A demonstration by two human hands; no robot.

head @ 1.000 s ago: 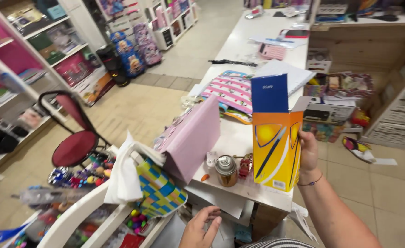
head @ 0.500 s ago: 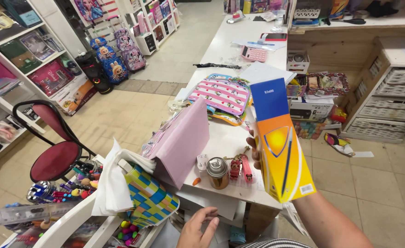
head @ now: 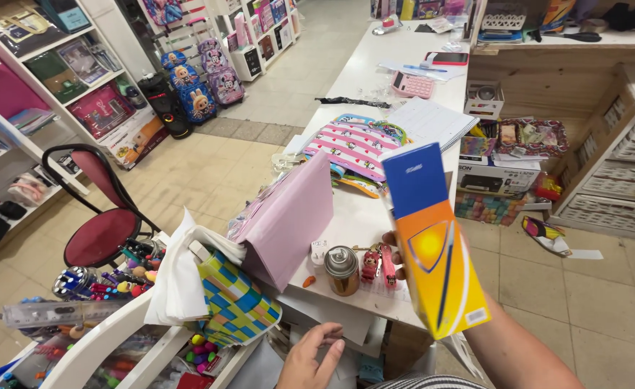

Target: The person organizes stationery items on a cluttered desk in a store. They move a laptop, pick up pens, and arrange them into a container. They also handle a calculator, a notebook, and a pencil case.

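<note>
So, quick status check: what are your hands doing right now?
Right hand grips tall blue-and-orange box, held up over white table. Left hand open, low, holding nothing. Bronze can and pink folder just left of box.

In the lower right of the frame I hold a tall rectangular cardboard box (head: 432,238), blue at its top and orange with a yellow panel below, tilted leftward; a small white label sits at its bottom right corner. Only my right hand's fingertips (head: 391,253) show at its left edge. Right of centre I see a white and black carton (head: 496,177) lying flat under the counter shelf. At top centre a dark phone screen in a red case (head: 447,57) lies on the long white counter (head: 360,65), with a pink calculator (head: 412,84) just below it. At far left, flat pink and green packages (head: 101,108) stand on slanted shelves.
</note>
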